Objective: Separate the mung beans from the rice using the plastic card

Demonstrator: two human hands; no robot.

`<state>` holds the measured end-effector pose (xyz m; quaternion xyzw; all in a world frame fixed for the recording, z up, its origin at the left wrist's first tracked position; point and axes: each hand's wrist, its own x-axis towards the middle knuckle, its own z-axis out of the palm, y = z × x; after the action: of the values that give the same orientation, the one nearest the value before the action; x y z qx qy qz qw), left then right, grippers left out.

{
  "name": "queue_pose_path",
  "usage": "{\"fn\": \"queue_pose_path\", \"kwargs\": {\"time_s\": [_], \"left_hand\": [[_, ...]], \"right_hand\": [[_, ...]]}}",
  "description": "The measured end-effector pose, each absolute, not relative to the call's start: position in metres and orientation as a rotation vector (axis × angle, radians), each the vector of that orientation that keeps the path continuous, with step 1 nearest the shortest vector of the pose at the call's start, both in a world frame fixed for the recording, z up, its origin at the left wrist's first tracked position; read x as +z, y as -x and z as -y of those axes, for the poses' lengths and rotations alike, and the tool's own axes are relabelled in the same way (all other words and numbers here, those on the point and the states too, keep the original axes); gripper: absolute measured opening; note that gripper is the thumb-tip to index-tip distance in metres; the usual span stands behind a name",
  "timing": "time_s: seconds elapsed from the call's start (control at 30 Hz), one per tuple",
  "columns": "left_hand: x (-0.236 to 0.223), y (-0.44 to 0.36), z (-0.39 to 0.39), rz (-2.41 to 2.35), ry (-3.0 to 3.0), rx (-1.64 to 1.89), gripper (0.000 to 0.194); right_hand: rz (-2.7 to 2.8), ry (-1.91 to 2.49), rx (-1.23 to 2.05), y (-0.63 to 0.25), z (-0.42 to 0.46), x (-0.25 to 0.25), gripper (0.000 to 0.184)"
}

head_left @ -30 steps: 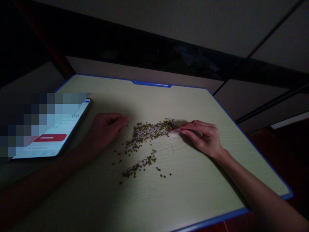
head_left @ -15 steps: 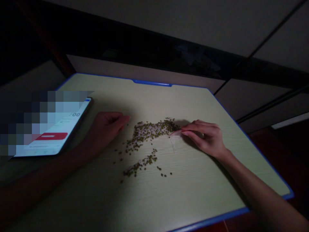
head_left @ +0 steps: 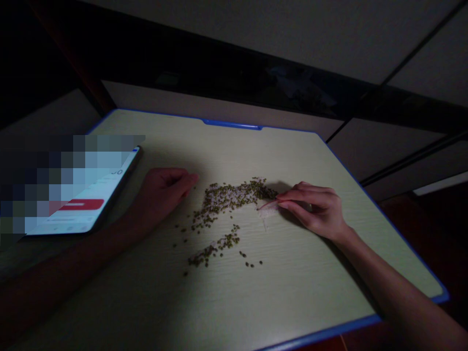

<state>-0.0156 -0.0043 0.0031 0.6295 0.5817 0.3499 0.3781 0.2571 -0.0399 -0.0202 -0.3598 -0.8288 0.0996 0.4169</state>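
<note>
Rising dimly behind everything are grey-brown panels (head_left: 292,29), crossed by a dark, glossy band. Before them stands a pale, wood-grained table (head_left: 310,292) with a blue rim and a blue bar set into its far edge. Two bare forearms reach over it, one from each lower corner of the view. On the table's left side, beyond the left forearm, lies a phone (head_left: 82,204) with a lit screen showing a red button; blurred blocks hide much of it. The left hand (head_left: 166,187) is curled in a loose fist, thumb against forefinger, left of the seeds and near them; whether it holds anything cannot be told. The right hand (head_left: 318,209) is narrowed to a pinch on a thin pinkish strip, its fingertips at the right end of the heap. That heap, a long pile of small green seeds (head_left: 234,196) mixed with whitish bits, lies mid-table between the two hands. Nearer the wearer runs a smaller band of seeds (head_left: 214,248), apart from the main pile. Beneath the pinched strip is a faint whitish patch (head_left: 269,213), too blurred to name. The thin pinkish strip (head_left: 268,204) slants down leftward from the fingertips. Smallest are the loose seeds (head_left: 252,265), a few lying right of the smaller band.
</note>
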Motion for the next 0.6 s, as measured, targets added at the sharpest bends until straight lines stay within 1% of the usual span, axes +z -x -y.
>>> {"fn": "queue_pose_path", "kwargs": {"time_s": [0.33, 0.6], "left_hand": [[0.0050, 0.0143, 0.0021, -1.514, -1.601, 0.887, 0.034], [0.0052, 0.0142, 0.0038, -1.502, -1.596, 0.902, 0.033]], "right_hand": [[2.100, 0.904, 0.278, -0.2525, 0.0425, -0.0206, 0.027], [2.102, 0.931, 0.186, -0.2516, 0.0441, -0.0192, 0.023]]}}
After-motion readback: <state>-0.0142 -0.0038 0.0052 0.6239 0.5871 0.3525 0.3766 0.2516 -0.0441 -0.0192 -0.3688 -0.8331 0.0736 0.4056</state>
